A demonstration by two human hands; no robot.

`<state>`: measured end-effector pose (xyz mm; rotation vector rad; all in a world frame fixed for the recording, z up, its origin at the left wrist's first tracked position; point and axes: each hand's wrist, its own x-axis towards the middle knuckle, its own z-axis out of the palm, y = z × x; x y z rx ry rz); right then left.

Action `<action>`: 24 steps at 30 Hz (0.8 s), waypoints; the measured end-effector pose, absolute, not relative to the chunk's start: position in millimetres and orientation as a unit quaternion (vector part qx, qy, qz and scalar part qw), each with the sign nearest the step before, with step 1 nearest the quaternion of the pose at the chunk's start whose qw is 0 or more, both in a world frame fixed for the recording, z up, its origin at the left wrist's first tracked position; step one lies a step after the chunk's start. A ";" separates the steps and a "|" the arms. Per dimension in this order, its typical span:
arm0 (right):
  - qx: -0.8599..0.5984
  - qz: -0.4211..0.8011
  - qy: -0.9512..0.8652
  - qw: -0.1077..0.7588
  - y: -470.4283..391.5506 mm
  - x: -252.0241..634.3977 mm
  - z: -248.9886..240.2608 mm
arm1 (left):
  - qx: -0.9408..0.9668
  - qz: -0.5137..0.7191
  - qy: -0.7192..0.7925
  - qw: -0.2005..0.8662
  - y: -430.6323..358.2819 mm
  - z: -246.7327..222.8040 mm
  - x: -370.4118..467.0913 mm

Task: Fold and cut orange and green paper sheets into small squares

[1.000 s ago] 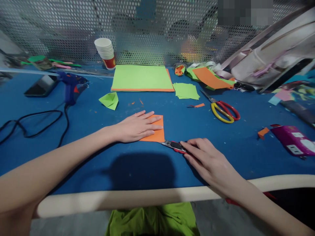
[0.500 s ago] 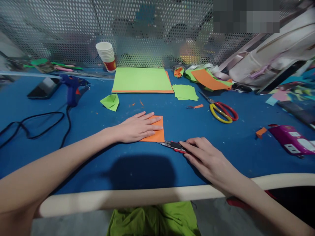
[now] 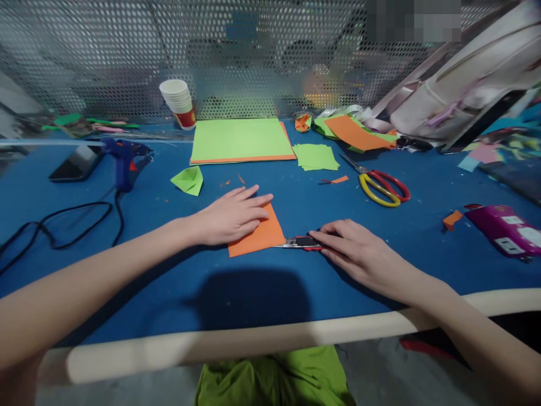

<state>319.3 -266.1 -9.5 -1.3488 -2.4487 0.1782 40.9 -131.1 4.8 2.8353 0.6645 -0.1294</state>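
An orange paper square (image 3: 262,235) lies tilted on the blue table. My left hand (image 3: 234,217) rests on its upper left part, palm down with fingers apart. My right hand (image 3: 357,248) is closed on the rear part of a red and black utility knife (image 3: 305,243), which lies low against the table. The knife's metal tip points left and meets the paper's lower right corner; how far the blade goes under it cannot be made out. A folded green paper piece (image 3: 189,180) sits beyond my left hand.
Large green and orange sheets (image 3: 240,140), small green squares (image 3: 316,157) and paper cups (image 3: 178,104) stand toward the back. Scissors (image 3: 380,189) and a purple packet (image 3: 505,230) are at the right. At the left are a blue glue gun (image 3: 123,163) with its cord and a phone (image 3: 76,163).
The orange paper has turned, and more of it shows below my left hand. That hand has shifted slightly left. The knife lies more level, with my right hand still on it. The camera view has shifted slightly.
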 end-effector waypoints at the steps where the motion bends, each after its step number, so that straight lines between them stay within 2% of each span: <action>1: -0.475 0.060 -0.862 0.169 -266.5 318.6 -9.5 | 0.972 -0.046 0.200 0.113 -124.8 4.7 39.1; 5: -0.469 0.049 -0.865 0.174 -267.4 317.1 -10.1 | 0.978 -0.081 0.143 0.131 -110.8 -3.0 35.9; 13: -0.461 0.057 -0.865 0.189 -268.1 314.2 -10.6 | 0.977 -0.098 0.148 0.115 -114.1 -10.9 36.7; 24: -0.450 0.047 -0.873 0.181 -271.3 312.0 -10.5 | 0.984 -0.067 0.127 0.110 -110.6 -18.0 33.7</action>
